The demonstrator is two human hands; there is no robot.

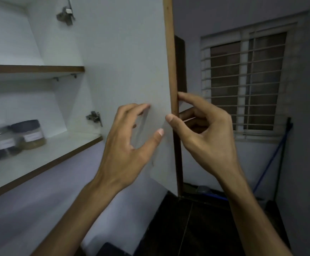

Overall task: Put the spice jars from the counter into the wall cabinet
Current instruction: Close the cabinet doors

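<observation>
The wall cabinet stands open, its white-faced door (132,61) swung out toward me. My right hand (205,130) grips the door's brown edge, thumb on the inner face and fingers wrapped behind. My left hand (132,137) is spread, with its fingertips touching the inner face and nothing in it. On the lower shelf (45,157) at the far left stand spice jars: one with a dark lid, a white label and yellowish contents (31,134), and a blurred one with a grey lid (1,143) beside it.
An upper shelf (34,69) crosses the cabinet above the jars. Metal hinges (95,117) sit on the cabinet's side wall. A barred window (246,85) is at the right, with a blue-handled tool (272,159) leaning in the corner. A dark counter (196,228) lies below.
</observation>
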